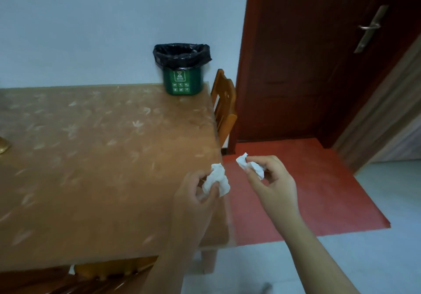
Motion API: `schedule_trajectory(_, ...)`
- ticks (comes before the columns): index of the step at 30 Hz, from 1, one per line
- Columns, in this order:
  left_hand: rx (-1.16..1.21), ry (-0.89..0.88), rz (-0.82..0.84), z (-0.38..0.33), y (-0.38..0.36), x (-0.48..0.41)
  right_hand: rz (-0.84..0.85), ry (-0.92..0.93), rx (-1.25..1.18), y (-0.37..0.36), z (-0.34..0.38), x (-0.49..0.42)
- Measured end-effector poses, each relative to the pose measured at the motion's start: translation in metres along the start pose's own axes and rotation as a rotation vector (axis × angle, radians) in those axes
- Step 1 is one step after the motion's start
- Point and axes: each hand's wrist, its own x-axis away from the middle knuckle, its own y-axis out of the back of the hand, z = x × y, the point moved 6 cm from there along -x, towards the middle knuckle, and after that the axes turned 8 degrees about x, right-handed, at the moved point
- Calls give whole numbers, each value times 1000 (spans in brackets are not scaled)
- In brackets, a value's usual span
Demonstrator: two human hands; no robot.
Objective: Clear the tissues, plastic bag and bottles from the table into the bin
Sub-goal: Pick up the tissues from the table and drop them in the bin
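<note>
My left hand (196,193) grips a crumpled white tissue (216,179) over the table's right edge. My right hand (273,179) pinches a second crumpled tissue (250,165) just beyond that edge, above the red floor. A green bin (182,84) lined with a black bag (181,54) stands on the table's far right corner, well beyond both hands. I see no bottles or plastic bag on the table.
The table (91,157) has a brown leaf-patterned cover. A wooden chair (224,109) stands at its right side and another chair back (68,280) at the near edge. A golden object (3,146) shows at the left border. A dark red door (319,54) is at the right.
</note>
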Motion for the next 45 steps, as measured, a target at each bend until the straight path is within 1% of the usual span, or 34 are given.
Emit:
schedule_trajectory(5, 34, -19, 118, -18, -100, -37, -100, -22, -6, 69, -45, -52)
schedule_trajectory(7, 37, -38, 126, -29, -140, -55, -114, -15, 3, 96, -64, -79)
schedule_trajectory(10, -25, -103, 118, -48, -197, -79, -133, 6, 44, 133, -90, -118)
schedule_trajectory(13, -100, -181, 100, -60, -236, -97, -143, 12, 33, 160, -111, -154)
schedule_trajectory(15, -66, -146, 132, -52, -256, -110, -135, -5, 38, 169, -124, -177)
schedule_trajectory(18, -35, -112, 117, -40, -276, -133, -109, -3, 11, 168, -139, -208)
schedule_trajectory(25, -1, -97, 50, -12, -306, -212, -57, 25, 12, 139, -173, -296)
schedule_trajectory(31, -27, -67, -24, 26, -314, -319, 5, 92, 54, 87, -177, -404)
schedule_trajectory(34, -46, -21, -71, 43, -305, -381, 66, 145, 48, 53, -165, -464)
schedule_trajectory(38, -68, 3, -137, 62, -285, -445, 101, 231, 40, 6, -154, -527)
schedule_trajectory(43, -72, 103, -227, 94, -255, -480, 215, 255, -17, -55, -154, -567)
schedule_trajectory(45, -104, 118, -273, 103, -241, -490, 267, 280, -52, -80, -151, -580)
